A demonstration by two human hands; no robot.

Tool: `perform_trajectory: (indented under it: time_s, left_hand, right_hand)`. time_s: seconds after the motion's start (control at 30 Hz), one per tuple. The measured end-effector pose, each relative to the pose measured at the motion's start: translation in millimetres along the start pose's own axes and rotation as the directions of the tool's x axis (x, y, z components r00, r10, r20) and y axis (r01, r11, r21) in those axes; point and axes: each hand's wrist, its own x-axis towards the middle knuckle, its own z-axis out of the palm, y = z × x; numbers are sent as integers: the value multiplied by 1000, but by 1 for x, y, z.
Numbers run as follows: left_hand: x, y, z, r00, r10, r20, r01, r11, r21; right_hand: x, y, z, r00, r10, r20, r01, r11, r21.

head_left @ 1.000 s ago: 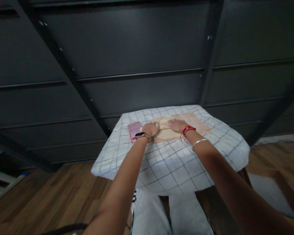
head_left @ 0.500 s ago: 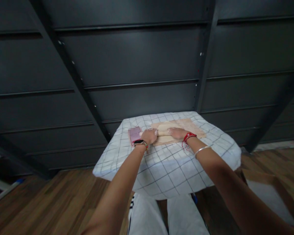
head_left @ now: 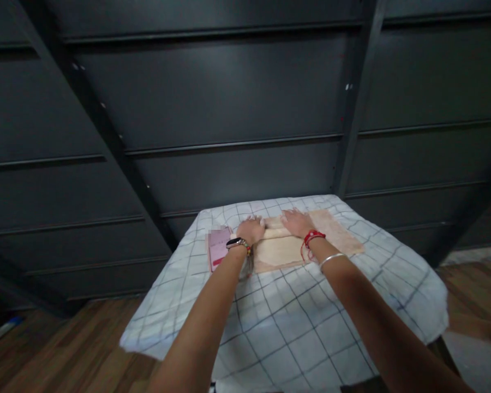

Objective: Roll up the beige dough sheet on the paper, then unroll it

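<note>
A pale wooden rolling pin (head_left: 277,233) lies crosswise on a flat sheet of cream-coloured dough (head_left: 279,252). My left hand (head_left: 251,230) rests palm down over the pin's left part, its fingers stretched forward. Over the right part lies my right hand (head_left: 296,222), also palm down, fingers extended past the pin. Whitish smears, like flour, show on the fingers. Beneath the dough is a thin peach-coloured mat (head_left: 337,232), most of its bare area to the right. Just left of my left hand, a flat pink-lavender rectangle (head_left: 220,246) looks like a phone, one corner blurred.
A white cloth with dark grid lines (head_left: 270,311) covers the small table. Behind it stands a dark grey panelled metal wall (head_left: 229,93). Wooden flooring (head_left: 94,338) surrounds the table, and an open box (head_left: 474,349) sits low at the right.
Both hands have pushed the rolling pin away from me over the dough, exposing more dough on the near side. My fingers are straighter. The camera view has shifted closer to the table.
</note>
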Motion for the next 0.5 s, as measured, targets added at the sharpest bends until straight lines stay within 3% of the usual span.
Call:
perform_trajectory:
  time_s: [0.23,0.5]
  left_hand:
    - [36,-12,5,996,-78,-43,78,997,-9]
    - [58,-15,-1,985,-171,-1,170,984,-57]
  right_hand:
    - [41,4,-1,989,-9,-147,2,999,-46]
    - [64,5,-2,987,-7,-163,-1,999,-50]
